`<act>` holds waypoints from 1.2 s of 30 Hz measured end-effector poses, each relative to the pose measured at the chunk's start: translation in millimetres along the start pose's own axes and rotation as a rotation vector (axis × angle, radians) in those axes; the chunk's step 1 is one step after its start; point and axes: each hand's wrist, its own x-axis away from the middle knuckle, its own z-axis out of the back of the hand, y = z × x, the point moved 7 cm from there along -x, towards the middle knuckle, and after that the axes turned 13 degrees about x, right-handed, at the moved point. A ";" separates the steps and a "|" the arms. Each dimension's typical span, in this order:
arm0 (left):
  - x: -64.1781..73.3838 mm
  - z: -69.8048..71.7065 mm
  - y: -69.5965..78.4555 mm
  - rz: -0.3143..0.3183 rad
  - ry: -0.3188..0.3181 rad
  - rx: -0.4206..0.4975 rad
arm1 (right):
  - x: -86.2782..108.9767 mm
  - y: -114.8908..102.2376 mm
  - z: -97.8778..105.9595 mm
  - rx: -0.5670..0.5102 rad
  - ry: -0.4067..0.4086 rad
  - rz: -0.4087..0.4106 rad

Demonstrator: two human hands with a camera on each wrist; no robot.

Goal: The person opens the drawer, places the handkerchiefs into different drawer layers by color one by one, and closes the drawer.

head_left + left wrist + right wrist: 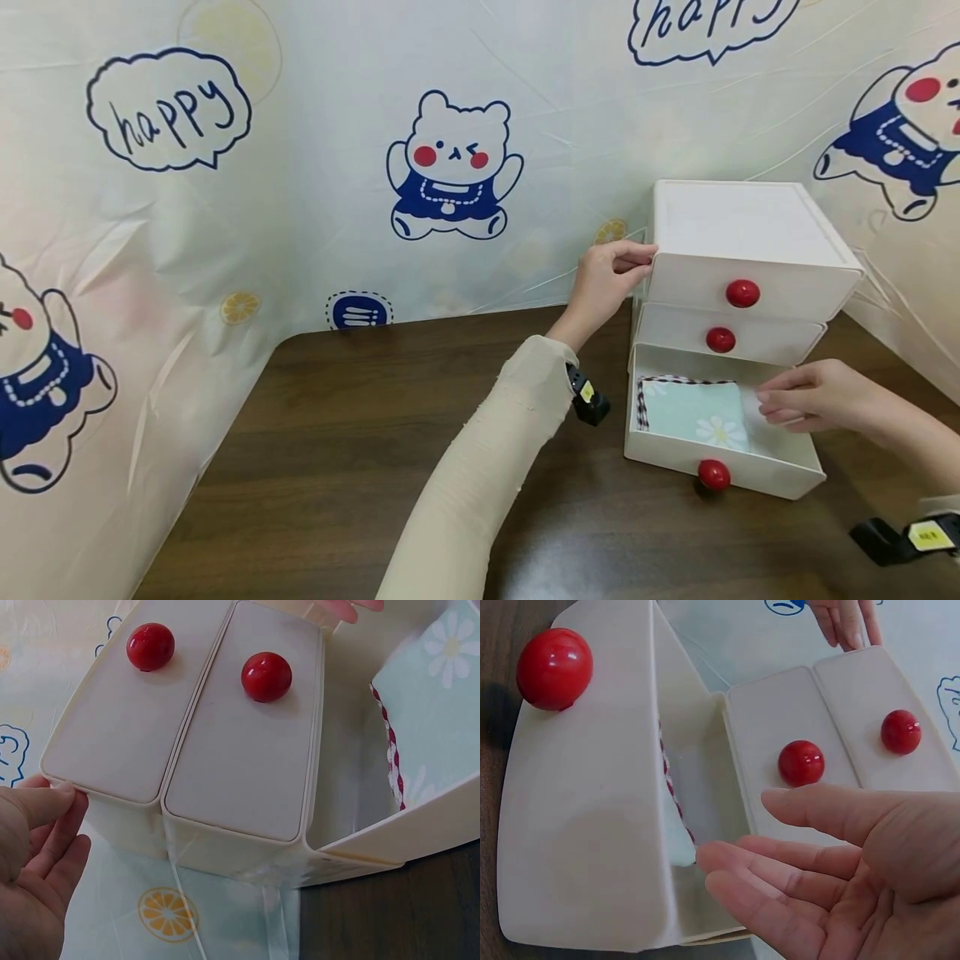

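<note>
A white three-drawer box (750, 218) with red round knobs stands at the right of the table. Its bottom drawer (780, 479) is pulled out and holds a folded pale green cloth (693, 412) with daisies and a checked edging. My left hand (611, 275) touches the upper left front edge of the box, thumb on the front face and fingers along the side, as the left wrist view shows. Over the right side of the drawer is my right hand (825, 396), its fingers loosely bent with nothing between them, fingertips close to the cloth in the right wrist view.
The top drawer's knob (742, 293) and the middle drawer's knob (720, 339) stick out above the pulled-out drawer. Brown wooden table (337, 467) extends to the left. A printed curtain (315, 208) hangs behind and beside it.
</note>
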 end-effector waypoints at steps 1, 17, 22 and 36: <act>-0.1 -0.1 -0.1 -0.003 0.000 -0.001 | 1.9 -0.9 0.5 0.003 0.001 0.006; 1.3 -0.6 2.6 -0.015 0.004 0.003 | 30.0 -23.3 -7.1 -0.003 0.023 0.112; 1.3 0.4 1.9 -0.012 0.009 0.012 | 34.0 -27.8 -11.9 -0.027 0.013 0.171; 2.2 -0.1 2.5 0.002 0.014 0.015 | 47.3 -36.4 -32.9 -0.119 -0.045 0.309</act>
